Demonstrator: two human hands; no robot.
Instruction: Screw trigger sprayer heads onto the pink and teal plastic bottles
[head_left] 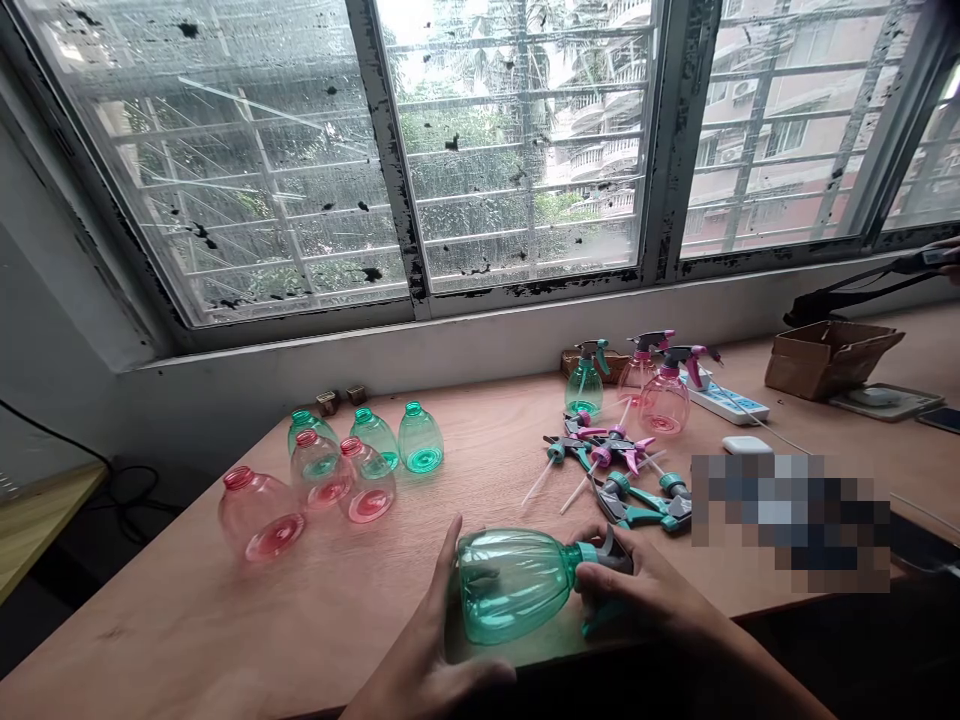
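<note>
A green clear bottle (pixel 514 585) lies on its side in the air at the table's front edge, its neck to the right. My right hand (pixel 637 580) grips the grey and teal spray head (pixel 609 556) at that neck, fingers and thumb closed on it. The head's teal collar sits at the bottle mouth; how tightly it is seated I cannot tell. Around the bottle's base my left hand (pixel 431 640) is spread, fingers stretched up and the blurred thumb apart below. Loose spray heads (pixel 616 448) in pink and teal, with thin tubes, lie beyond my right hand.
Headless pink bottles (pixel 262 520) and green bottles (pixel 421 440) stand at left. Bottles with heads, green (pixel 583 385) and pink (pixel 665 400), stand at the back near a power strip (pixel 724 398). A cardboard box (pixel 821 362) is at right, below windows.
</note>
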